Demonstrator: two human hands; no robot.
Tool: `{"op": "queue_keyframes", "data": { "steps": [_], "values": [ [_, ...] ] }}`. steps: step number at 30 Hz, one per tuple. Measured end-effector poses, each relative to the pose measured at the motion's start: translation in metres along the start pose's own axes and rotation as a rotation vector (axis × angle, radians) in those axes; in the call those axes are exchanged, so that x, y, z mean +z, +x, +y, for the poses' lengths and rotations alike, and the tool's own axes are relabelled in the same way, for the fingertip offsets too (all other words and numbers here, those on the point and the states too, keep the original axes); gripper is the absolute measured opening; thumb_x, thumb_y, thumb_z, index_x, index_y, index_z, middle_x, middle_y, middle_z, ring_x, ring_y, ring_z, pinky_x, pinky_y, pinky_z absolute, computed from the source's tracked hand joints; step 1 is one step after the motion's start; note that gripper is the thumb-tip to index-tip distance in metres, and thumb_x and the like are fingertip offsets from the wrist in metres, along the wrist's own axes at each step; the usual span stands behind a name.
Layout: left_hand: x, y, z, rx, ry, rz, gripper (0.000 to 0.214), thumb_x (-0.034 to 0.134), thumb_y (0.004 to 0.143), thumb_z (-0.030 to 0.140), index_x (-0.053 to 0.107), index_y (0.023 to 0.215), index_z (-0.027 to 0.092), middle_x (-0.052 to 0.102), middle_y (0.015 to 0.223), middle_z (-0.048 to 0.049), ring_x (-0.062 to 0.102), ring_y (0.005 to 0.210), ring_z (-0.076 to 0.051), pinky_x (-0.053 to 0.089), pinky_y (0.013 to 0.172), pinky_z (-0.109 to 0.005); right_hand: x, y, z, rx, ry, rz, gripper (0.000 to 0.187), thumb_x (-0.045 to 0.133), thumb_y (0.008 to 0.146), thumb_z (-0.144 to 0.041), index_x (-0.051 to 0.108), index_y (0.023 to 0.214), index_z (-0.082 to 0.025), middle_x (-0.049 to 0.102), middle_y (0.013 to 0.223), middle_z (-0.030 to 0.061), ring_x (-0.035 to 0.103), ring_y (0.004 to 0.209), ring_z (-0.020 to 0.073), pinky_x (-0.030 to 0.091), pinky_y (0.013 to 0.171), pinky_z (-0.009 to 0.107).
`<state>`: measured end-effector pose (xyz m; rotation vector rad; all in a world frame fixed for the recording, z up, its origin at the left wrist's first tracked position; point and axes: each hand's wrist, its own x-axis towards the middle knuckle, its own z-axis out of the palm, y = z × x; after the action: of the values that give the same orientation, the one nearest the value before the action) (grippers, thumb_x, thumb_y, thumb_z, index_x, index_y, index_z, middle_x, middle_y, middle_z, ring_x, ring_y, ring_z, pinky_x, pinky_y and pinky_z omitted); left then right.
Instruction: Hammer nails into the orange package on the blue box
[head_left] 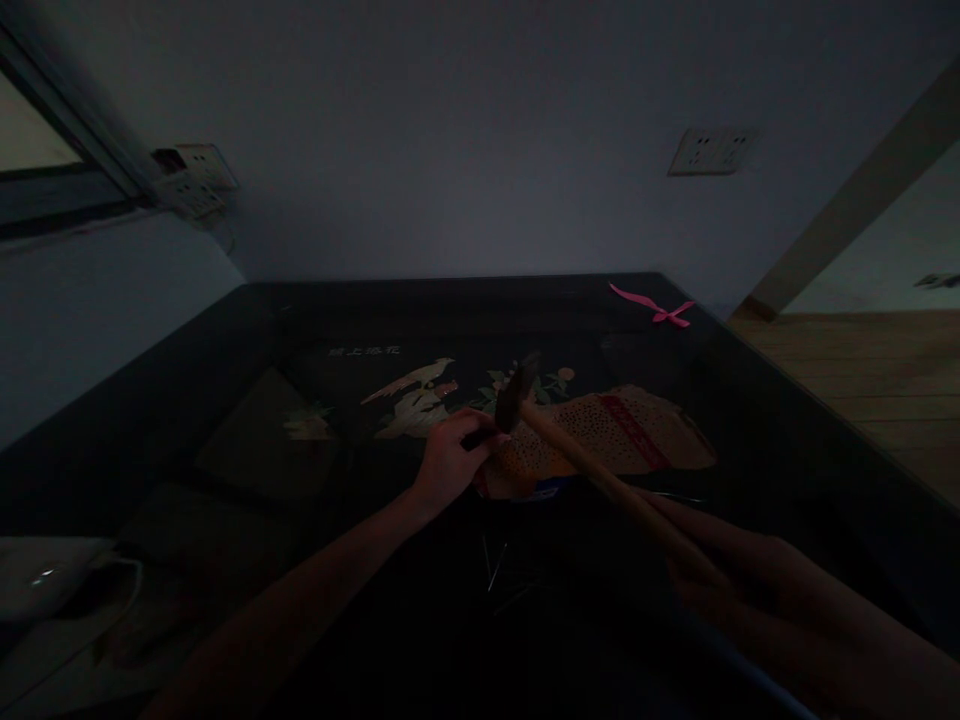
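The room is dim. My right hand (712,570) grips the wooden handle of a hammer (570,450) whose dark head hovers at the middle of a black table (375,300). My left hand (450,460) rests on the table right beside the hammer head, its fingers pinched on a small dark thing that I cannot identify. Under and behind both lies a tan perforated piece with a red strip (637,430). Several thin nails (499,575) lie loose on the table in front of my left wrist.
The table top carries an inlaid picture of birds and flowers (420,395). A pink ribbon (656,308) lies at the far right corner. A pale object (45,585) sits at the left edge. Wall sockets (709,152) are behind, wooden floor (862,370) to the right.
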<state>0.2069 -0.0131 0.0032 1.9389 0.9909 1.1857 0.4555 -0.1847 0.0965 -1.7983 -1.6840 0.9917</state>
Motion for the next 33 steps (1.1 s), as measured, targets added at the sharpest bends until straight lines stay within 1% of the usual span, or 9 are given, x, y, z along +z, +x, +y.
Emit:
{"op": "queue_keyframes", "data": {
  "steps": [2,7,13,16,19,23,27,30,33],
  "values": [
    [0.0,0.0,0.001,-0.008,0.01,-0.004,0.006,0.07,0.078,0.024,0.069,0.076,0.018,0.071,0.082,-0.0027,0.066,0.075,-0.017,0.054,0.071,-0.03,-0.002,0.0,0.003,0.028,0.056,-0.088,0.055,0.059,0.086,-0.049,0.051,0.138,-0.036,0.068,0.127,0.0033,0.07,0.103,0.0278,0.057,0.086,0.038],
    [0.001,0.0,0.001,-0.013,-0.026,0.003,0.007,0.07,0.078,0.024,0.068,0.075,0.018,0.071,0.08,-0.0026,0.066,0.074,-0.017,0.054,0.072,-0.029,-0.003,-0.004,0.007,0.041,0.053,-0.023,0.057,0.06,0.084,-0.053,0.053,0.137,-0.035,0.066,0.13,0.0032,0.066,0.109,0.0303,0.053,0.093,0.041],
    [0.0,0.0,0.001,-0.026,-0.02,-0.01,0.004,0.07,0.077,0.022,0.068,0.075,0.019,0.071,0.08,-0.0021,0.066,0.075,-0.017,0.053,0.07,-0.029,0.0,-0.006,0.008,0.064,0.109,-0.078,0.057,0.057,0.087,-0.051,0.048,0.141,-0.036,0.06,0.137,0.0005,0.062,0.116,0.0285,0.052,0.095,0.037],
    [0.001,0.0,0.0,-0.003,-0.061,0.001,0.004,0.069,0.078,0.022,0.067,0.076,0.018,0.071,0.081,-0.0023,0.066,0.075,-0.017,0.054,0.072,-0.029,-0.002,-0.007,0.007,0.058,0.102,-0.092,0.056,0.057,0.089,-0.049,0.045,0.142,-0.039,0.061,0.137,-0.0009,0.064,0.114,0.0267,0.051,0.096,0.037],
    [0.001,0.0,0.0,-0.004,-0.044,-0.004,0.003,0.069,0.078,0.02,0.067,0.076,0.018,0.07,0.081,-0.002,0.066,0.075,-0.017,0.054,0.07,-0.029,-0.002,-0.006,0.003,0.044,0.13,-0.095,0.056,0.057,0.088,-0.05,0.046,0.141,-0.038,0.063,0.134,0.0,0.063,0.114,0.0273,0.05,0.098,0.039],
    [0.0,0.0,0.0,-0.01,-0.005,-0.014,0.002,0.07,0.077,0.019,0.068,0.077,0.018,0.07,0.081,-0.002,0.066,0.074,-0.017,0.053,0.069,-0.029,-0.002,-0.004,0.01,0.059,0.126,-0.09,0.055,0.059,0.087,-0.049,0.049,0.14,-0.035,0.065,0.132,0.0021,0.064,0.113,0.0288,0.052,0.095,0.04],
    [0.001,0.0,-0.002,-0.006,-0.07,-0.004,0.004,0.069,0.079,0.021,0.068,0.078,0.018,0.071,0.082,-0.0026,0.066,0.075,-0.016,0.054,0.072,-0.03,-0.004,-0.004,0.02,0.1,0.119,-0.087,0.057,0.062,0.086,-0.046,0.047,0.141,-0.038,0.066,0.131,-0.0001,0.068,0.106,0.026,0.058,0.086,0.031],
    [0.001,0.0,-0.003,-0.007,-0.055,0.002,0.004,0.07,0.078,0.021,0.068,0.078,0.018,0.071,0.082,-0.002,0.066,0.076,-0.016,0.054,0.073,-0.029,-0.004,-0.003,0.013,0.079,0.126,-0.063,0.056,0.061,0.087,-0.047,0.048,0.14,-0.037,0.065,0.132,-0.0001,0.068,0.107,0.0257,0.057,0.087,0.03],
    [0.001,0.0,-0.004,-0.01,-0.02,0.0,0.004,0.071,0.077,0.021,0.068,0.076,0.018,0.07,0.08,-0.0016,0.066,0.075,-0.016,0.053,0.071,-0.028,-0.006,-0.001,0.008,0.061,0.139,-0.118,0.054,0.059,0.086,-0.051,0.054,0.137,-0.033,0.069,0.125,0.0029,0.069,0.104,0.0276,0.059,0.084,0.031]
  ]
}}
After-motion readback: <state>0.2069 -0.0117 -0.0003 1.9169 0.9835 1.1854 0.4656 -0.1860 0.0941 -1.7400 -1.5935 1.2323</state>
